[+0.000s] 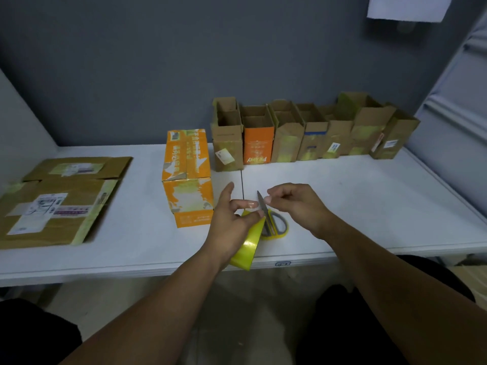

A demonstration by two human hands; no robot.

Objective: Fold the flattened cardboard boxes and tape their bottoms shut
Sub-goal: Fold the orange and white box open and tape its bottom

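Tape roll (246, 246) sits gripped in the left hand (229, 227) at the near edge of the table (369, 206); the right hand (295, 206) pinches its free end. Holding it taut over the scissors (275, 223) should prevent wrinkles before sealing the orange box (188, 180) beyond.

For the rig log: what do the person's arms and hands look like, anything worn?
The left hand and right hand are bare: no gloves, rings or watch visible. The left forearm and right forearm are uncovered, no sleeve in frame. No markings show.
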